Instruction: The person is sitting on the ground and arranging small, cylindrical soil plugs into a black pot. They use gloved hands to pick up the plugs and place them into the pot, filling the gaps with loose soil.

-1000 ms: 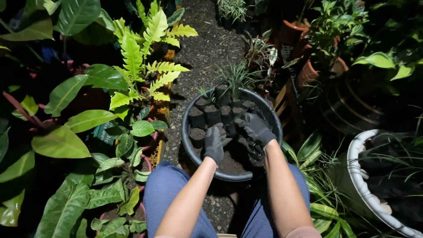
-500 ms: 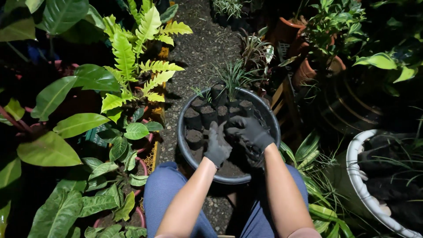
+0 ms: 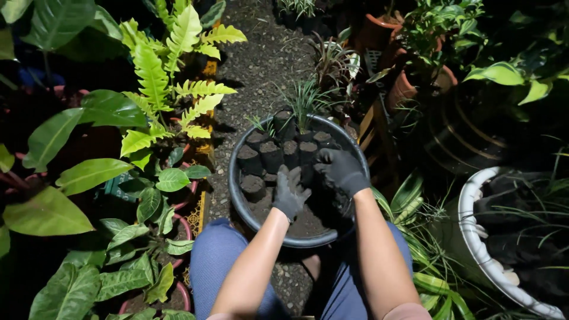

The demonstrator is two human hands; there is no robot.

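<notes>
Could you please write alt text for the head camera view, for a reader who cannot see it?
Seen from above, a person's gloved left hand and right hand reach into a round dark tub holding loose soil and a cluster of small black soil-filled grow bags. The tub sits on a gravel path between leafy potted plants, with a white-rimmed pot at right.

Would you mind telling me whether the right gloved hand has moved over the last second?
Yes. The right hand has shifted toward the far side of the basin, nearer the small soil-filled pots along its far rim.
</notes>
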